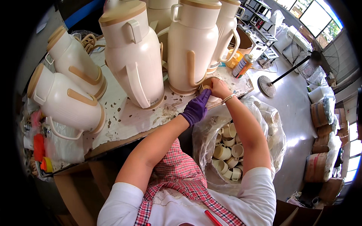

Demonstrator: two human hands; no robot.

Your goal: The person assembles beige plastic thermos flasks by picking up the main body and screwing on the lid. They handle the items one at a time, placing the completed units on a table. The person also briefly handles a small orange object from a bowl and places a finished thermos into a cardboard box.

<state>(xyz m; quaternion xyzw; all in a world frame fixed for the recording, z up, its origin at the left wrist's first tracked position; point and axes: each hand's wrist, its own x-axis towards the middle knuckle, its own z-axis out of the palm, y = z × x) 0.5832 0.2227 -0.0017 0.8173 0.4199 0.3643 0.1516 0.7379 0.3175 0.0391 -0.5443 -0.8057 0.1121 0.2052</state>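
Note:
My left hand (196, 108), in a purple glove, and my bare right hand (220, 90), with a bracelet at its wrist, meet at the front edge of the worktable. Between them is a small cream cup (207, 80), mostly covered by my fingers; both hands are closed on it. Just behind stands a tall cream vacuum flask (193, 49) with a tan base and handle, its foot close to my hands. Another cream flask (135, 64) rises to the left of it. Below my right forearm, a clear plastic bag (273, 124) holds several loose cream cups (222, 151).
Two flasks (68, 101) lean at the left end of the chipped white table (113, 126). A spray can (243, 66) and a yellow tub (234, 58) stand at its right corner. Beyond are a standing fan (311, 58) and wrapped cartons (318, 165). An open cardboard box (75, 188) sits lower left.

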